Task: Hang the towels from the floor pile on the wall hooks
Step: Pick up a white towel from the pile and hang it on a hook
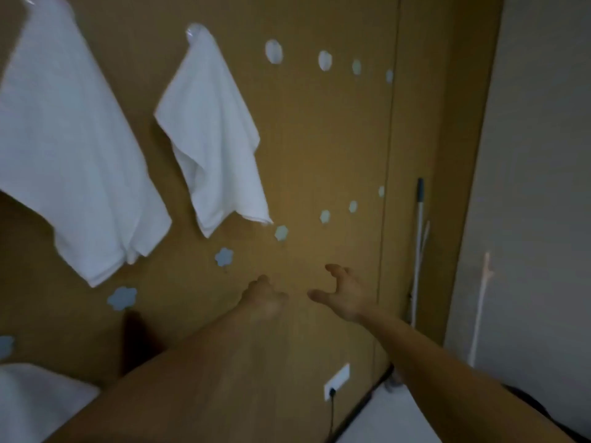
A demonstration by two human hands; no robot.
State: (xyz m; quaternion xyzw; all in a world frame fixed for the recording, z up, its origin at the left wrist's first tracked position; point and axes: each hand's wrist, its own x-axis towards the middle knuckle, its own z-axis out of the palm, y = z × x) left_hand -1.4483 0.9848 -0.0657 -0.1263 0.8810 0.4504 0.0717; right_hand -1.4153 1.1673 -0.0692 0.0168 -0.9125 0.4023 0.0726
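Two white towels hang on the brown wall: a large towel (70, 148) at the left and a smaller towel (214, 145) on a round hook (195, 29). Bare round hooks (273, 51) run to the right in an upper row. Flower-shaped hooks (224, 257) run in a lower diagonal row. My left hand (263, 295) reaches toward the wall below the small towel, fingers loosely curled, holding nothing. My right hand (342, 295) is beside it with fingers spread and bent, also holding nothing. A white cloth (35, 401) shows at the bottom left corner.
A mop handle (417, 251) leans against the wall at the right, near a grey wall section (527, 187). A wall socket (336, 382) with a plugged black cable sits low on the wall. Pale floor (383, 420) shows at the bottom.
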